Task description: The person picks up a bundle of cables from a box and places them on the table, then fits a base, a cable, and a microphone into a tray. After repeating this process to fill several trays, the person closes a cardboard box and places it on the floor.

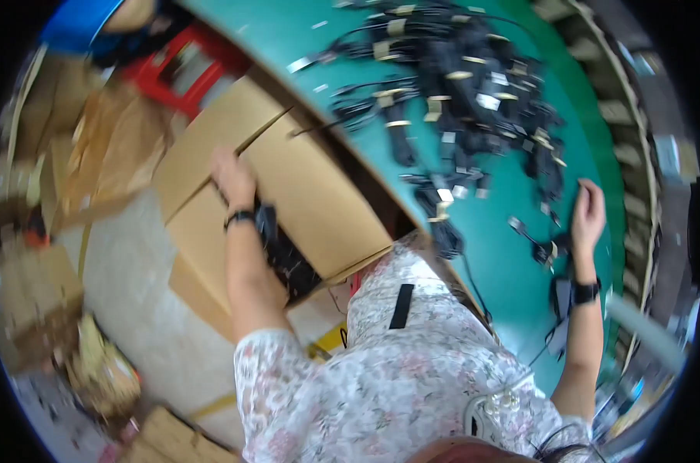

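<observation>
An open cardboard carton (pixel 311 197) stands at the left of the green table, its flaps partly folded over. My left hand (pixel 234 181) is at the gap between the flaps; its fingers are blurred, and any grip is unclear. Below that wrist, black items (pixel 288 262) show inside the carton. My right hand (pixel 588 216) rests at the table's right side with fingers stretched out and nothing visible in them. Beside it lies a small black cable (pixel 547 251) with a light connector. Many bundled black cables (pixel 458 73), tied with pale bands, are heaped across the table (pixel 512 301).
A red plastic stool (pixel 184 73) stands beyond the carton, near another person's blue sleeve (pixel 76 27). More cardboard boxes (pixel 37 289) and a brown-paper-lined carton (pixel 95 204) are on the floor at left. A slatted edge (pixel 632 166) runs along the table's right.
</observation>
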